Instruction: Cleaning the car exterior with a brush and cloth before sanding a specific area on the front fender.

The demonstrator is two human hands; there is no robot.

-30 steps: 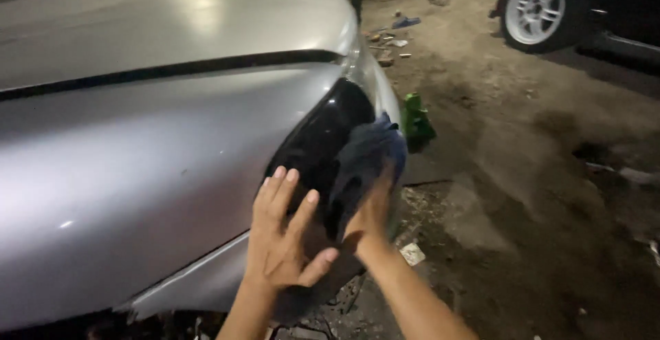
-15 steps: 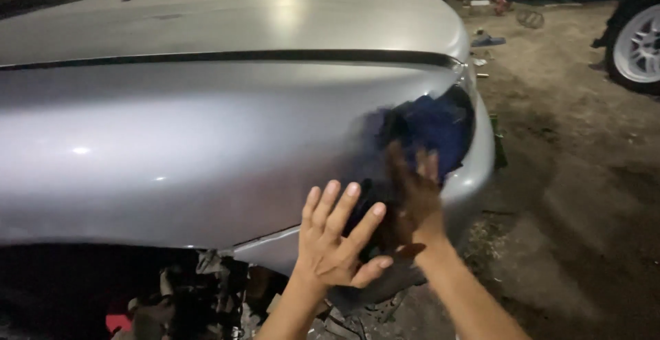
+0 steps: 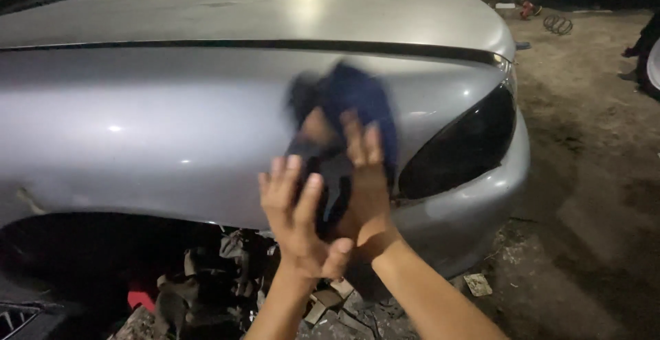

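Your right hand (image 3: 364, 175) has its fingers (image 3: 363, 139) stretched up and close together, pressed flat onto a dark blue cloth (image 3: 350, 99); the cloth is pinned under the palm and fingertips rather than gripped, and it is blurred, so its folds cannot be made out. Most of the cloth shows above and to both sides of those fingertips, with a darker part hanging down between your two hands. Your left hand (image 3: 299, 220) stands just below and to the left, palm toward the car, its fingers (image 3: 276, 182) spread wide and holding nothing; whether they touch the metal or the lower edge of the cloth cannot be told. The left thumb points toward the right wrist, and the two hands are nearly touching at their bases. Both forearms rise from the bottom edge, the right one slanting in from the lower right. The cloth lies on the silver fender (image 3: 151, 127) of a car, below the dark seam that parts it from the hood (image 3: 275, 6). Just to the right of the cloth sits the dark headlight (image 3: 467, 147), with the bumper (image 3: 474, 209) curving under it. Below the fender the wheel arch (image 3: 89, 257) is open and dark, with broken stones (image 3: 330, 305) on the dirt ground (image 3: 591, 175) beneath your wrists.
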